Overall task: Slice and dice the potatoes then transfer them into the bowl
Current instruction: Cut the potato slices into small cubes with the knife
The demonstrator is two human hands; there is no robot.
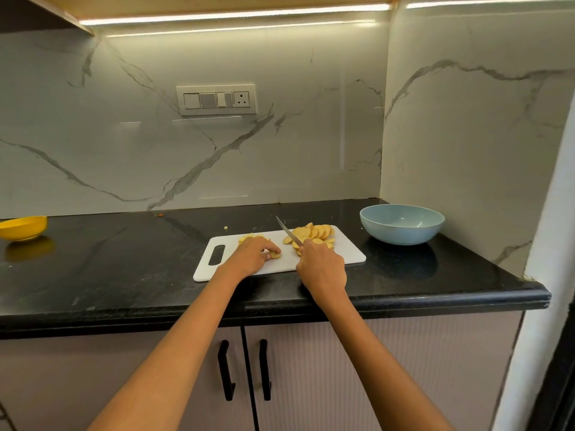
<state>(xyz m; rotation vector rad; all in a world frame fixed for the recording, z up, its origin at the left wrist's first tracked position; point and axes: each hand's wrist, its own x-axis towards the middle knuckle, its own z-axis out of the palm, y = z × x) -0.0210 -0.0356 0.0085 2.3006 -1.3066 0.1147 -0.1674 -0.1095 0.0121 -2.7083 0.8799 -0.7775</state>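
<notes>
Our left hand [253, 253] curls over a small stack of potato slices [275, 254] near the middle of the cutting board [348, 247], fingertips pinching it down. Our right hand [323, 265] grips the knife [289, 233] by the handle, blade raised and pointing away toward the back wall, clear of the board.

We judge the slicing mostly done and the dicing in hand. To do it well, we would keep the left fingertips tucked back from the cut line, bring the blade down square across the stack, and keep the stack low so the rounds do not slide.

Working left to right along the counter [124, 259]: a yellow bowl [23, 227] sits at the far left, close to the back edge and well apart from the work. Open dark counter lies between it and the board. The board's handle slot [217, 255] faces left; a few more pieces [249, 237] lie at its back edge behind the left hand. The main heap of slices [315, 233] fills the board's back right corner, just beside the knife. The blue bowl [402, 223] stands off the board's right end, near the side wall, looking empty.

The board's front edge lies near the counter's front edge, so we have little room toward us. The path from board to blue bowl is short and unobstructed, though the side wall limits elbow room there.
</notes>
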